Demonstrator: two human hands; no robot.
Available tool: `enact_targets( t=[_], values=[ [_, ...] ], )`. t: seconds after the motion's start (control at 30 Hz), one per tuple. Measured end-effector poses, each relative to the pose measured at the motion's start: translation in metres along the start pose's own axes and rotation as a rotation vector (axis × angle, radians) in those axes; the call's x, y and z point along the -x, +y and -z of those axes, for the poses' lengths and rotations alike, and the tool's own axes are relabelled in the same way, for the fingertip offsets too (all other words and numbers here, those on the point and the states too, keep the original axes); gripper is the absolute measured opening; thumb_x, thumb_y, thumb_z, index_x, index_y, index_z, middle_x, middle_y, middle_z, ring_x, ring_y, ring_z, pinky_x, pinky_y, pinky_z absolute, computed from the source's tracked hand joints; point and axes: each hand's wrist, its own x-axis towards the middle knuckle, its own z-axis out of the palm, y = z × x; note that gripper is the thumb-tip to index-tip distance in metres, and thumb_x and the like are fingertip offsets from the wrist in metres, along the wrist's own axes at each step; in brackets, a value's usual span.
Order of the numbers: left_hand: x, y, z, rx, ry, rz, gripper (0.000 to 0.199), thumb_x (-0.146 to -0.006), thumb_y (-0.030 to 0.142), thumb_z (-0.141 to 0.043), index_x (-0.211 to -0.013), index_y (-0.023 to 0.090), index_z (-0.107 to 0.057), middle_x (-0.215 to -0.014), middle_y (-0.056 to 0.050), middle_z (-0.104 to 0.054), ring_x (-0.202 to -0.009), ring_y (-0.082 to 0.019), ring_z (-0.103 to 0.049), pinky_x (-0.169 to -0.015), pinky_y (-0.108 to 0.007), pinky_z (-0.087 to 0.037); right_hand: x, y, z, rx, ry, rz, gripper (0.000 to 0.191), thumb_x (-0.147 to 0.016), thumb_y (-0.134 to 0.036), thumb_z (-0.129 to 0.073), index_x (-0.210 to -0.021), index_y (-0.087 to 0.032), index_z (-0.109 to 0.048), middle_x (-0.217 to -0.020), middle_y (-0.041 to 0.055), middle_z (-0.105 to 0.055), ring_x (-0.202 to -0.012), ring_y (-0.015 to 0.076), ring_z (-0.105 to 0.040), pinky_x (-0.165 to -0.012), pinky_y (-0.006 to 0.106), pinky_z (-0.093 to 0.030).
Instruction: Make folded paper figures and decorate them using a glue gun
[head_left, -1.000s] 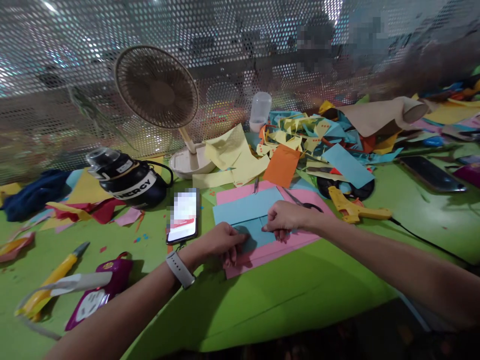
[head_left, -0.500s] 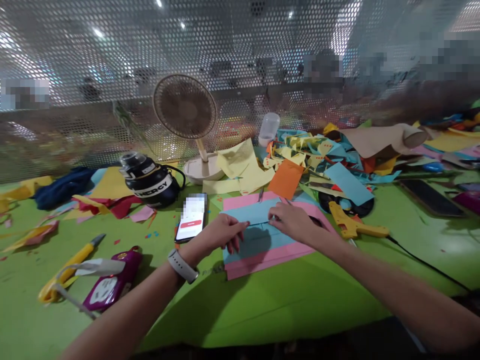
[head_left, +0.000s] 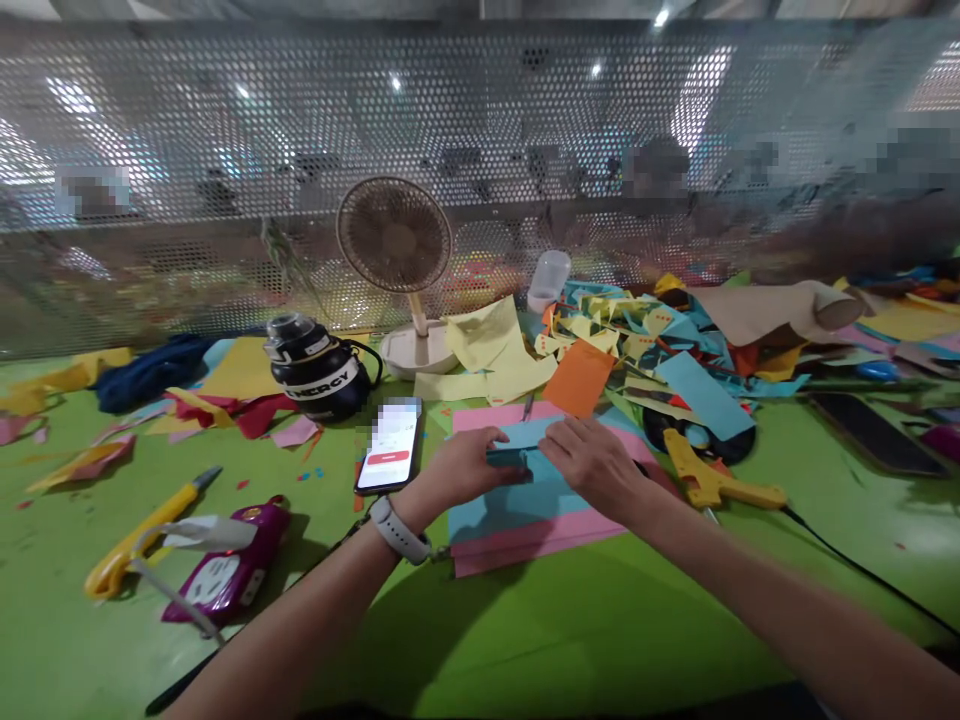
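A light blue paper strip (head_left: 523, 434), which looks folded, lies between my two hands. My left hand (head_left: 466, 466), with a pale watch on the wrist, pinches its left end. At its right end my right hand (head_left: 587, 462) is closed, thumb and fingers pressed on the paper. Under both hands lies a blue sheet (head_left: 502, 518) on top of pink sheets (head_left: 510, 557). An orange paper piece (head_left: 577, 378) rests just beyond my right hand. Some fingertips are hidden behind the paper.
Left of my hands are a lit phone (head_left: 389, 446), a black bottle (head_left: 319, 372), a purple device (head_left: 232, 560) and a yellow cutter (head_left: 150, 530). A yellow glue gun (head_left: 720, 480) with a cord lies right. Behind stand a fan (head_left: 396, 238) and heaped paper scraps (head_left: 637, 320).
My left hand has moved in and closed on the strip's left end. My right hand stays at its right end, now with the fingers pressed down. The view has tilted slightly upward.
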Motion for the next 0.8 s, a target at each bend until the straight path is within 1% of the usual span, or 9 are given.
enact_targets(
  t=[0.1,0.17,0.2,0.3,0.4,0.47,0.6,0.7,0.8],
  values=[
    [-0.003,-0.006,-0.006,0.046,-0.074,0.003,0.030,-0.070,0.047,-0.068,-0.078,0.018,-0.065,-0.069,-0.001,-0.064,-0.069,-0.020,-0.059,-0.057,-0.027,-0.038,0.001,-0.003,0.002,0.024,-0.007,0.031,0.021,-0.088,-0.005,-0.047,-0.077,-0.015,-0.061,-0.076,0.0064,-0.059,-0.070,0.0207,-0.047,-0.066,0.034,-0.035],
    [-0.002,-0.009,-0.010,0.184,-0.153,0.040,0.035,-0.069,0.050,-0.068,-0.060,0.019,-0.054,-0.056,0.002,-0.056,-0.059,-0.016,-0.054,-0.052,-0.025,-0.034,0.002,-0.005,0.004,-0.007,-0.009,0.017,0.021,-0.090,-0.007,-0.046,-0.080,-0.016,-0.062,-0.078,0.0064,-0.060,-0.072,0.0204,-0.049,-0.069,0.034,-0.036],
    [-0.002,-0.009,-0.010,0.290,-0.192,0.066,0.040,-0.067,0.052,-0.069,-0.056,0.019,-0.049,-0.054,0.003,-0.055,-0.057,-0.015,-0.054,-0.051,-0.025,-0.034,0.003,-0.005,0.005,-0.037,0.009,-0.006,0.020,-0.090,-0.008,-0.045,-0.085,-0.016,-0.063,-0.081,0.0071,-0.061,-0.075,0.0206,-0.051,-0.072,0.035,-0.038],
    [0.002,-0.007,-0.009,0.634,-0.285,0.158,0.046,-0.059,0.054,-0.077,-0.059,0.019,-0.048,-0.058,0.002,-0.060,-0.057,-0.014,-0.057,-0.055,-0.025,-0.040,0.008,-0.004,0.011,-0.183,0.077,-0.054,0.024,-0.089,-0.011,-0.045,-0.105,-0.016,-0.063,-0.101,0.0108,-0.064,-0.095,0.0236,-0.053,-0.086,0.039,-0.040],
    [0.005,-0.006,-0.006,0.829,-0.296,0.239,0.047,-0.053,0.051,-0.082,-0.062,0.018,-0.052,-0.061,0.002,-0.063,-0.057,-0.012,-0.059,-0.060,-0.026,-0.045,0.016,-0.003,0.014,-0.292,0.055,-0.020,0.033,-0.085,-0.014,-0.048,-0.116,-0.017,-0.060,-0.117,0.0122,-0.060,-0.113,0.0263,-0.048,-0.098,0.045,-0.037],
    [0.007,-0.006,-0.006,0.891,-0.311,0.283,0.047,-0.052,0.049,-0.084,-0.062,0.017,-0.051,-0.061,0.002,-0.064,-0.055,-0.011,-0.059,-0.061,-0.026,-0.046,0.020,-0.003,0.013,-0.276,0.037,0.000,0.032,-0.086,-0.013,-0.049,-0.116,-0.017,-0.060,-0.119,0.0118,-0.060,-0.114,0.0259,-0.048,-0.100,0.045,-0.037],
    [0.010,-0.008,-0.010,0.938,-0.371,0.356,0.048,-0.051,0.047,-0.085,-0.062,0.018,-0.049,-0.057,0.002,-0.064,-0.052,-0.010,-0.060,-0.057,-0.024,-0.046,0.026,-0.006,0.006,-0.191,0.028,0.045,0.030,-0.089,-0.007,-0.046,-0.111,-0.018,-0.064,-0.111,0.0106,-0.064,-0.103,0.0234,-0.054,-0.090,0.040,-0.044],
    [0.011,-0.009,-0.014,0.950,-0.409,0.365,0.048,-0.052,0.048,-0.085,-0.063,0.018,-0.049,-0.056,0.002,-0.064,-0.049,-0.010,-0.059,-0.055,-0.023,-0.045,0.027,-0.009,0.004,-0.194,0.016,0.079,0.032,-0.090,-0.005,-0.045,-0.114,-0.017,-0.063,-0.112,0.0104,-0.065,-0.103,0.0231,-0.054,-0.086,0.039,-0.046],
    [0.011,-0.011,-0.018,0.954,-0.426,0.353,0.050,-0.052,0.051,-0.083,-0.064,0.019,-0.046,-0.057,0.001,-0.064,-0.050,-0.011,-0.059,-0.055,-0.024,-0.045,0.028,-0.012,0.002,-0.219,0.017,0.098,0.029,-0.092,-0.007,-0.044,-0.113,-0.015,-0.063,-0.110,0.0111,-0.066,-0.101,0.0228,-0.055,-0.085,0.038,-0.045]
  ],
)
